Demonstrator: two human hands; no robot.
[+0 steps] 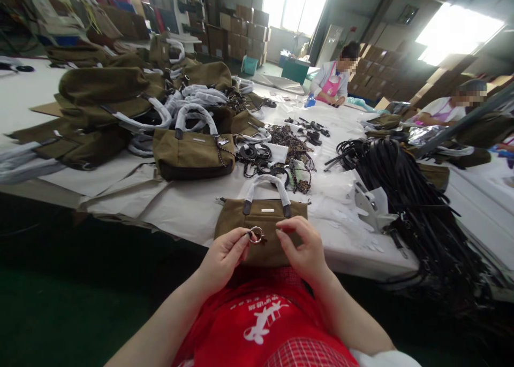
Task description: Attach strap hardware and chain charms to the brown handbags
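Between thumb and finger, my left hand (225, 253) pinches a metal ring (257, 235) that has a small dark piece hanging at its right side. My right hand (304, 247) is just right of the ring, thumb and fingers apart, with nothing visible in them. Both hands are above an olive handbag (236, 217) at the table edge, its handle wrapped in white. Behind it stands another olive handbag (188, 153) with a dark base and a beaded chain hanging from its side.
Olive bags (100, 94) are heaped at the left. Beaded chains (293, 147) and dark rings lie past the near bag. A thick bundle of black straps (401, 196) hangs over the right table edge. Two co-workers (332, 81) are at the far side.
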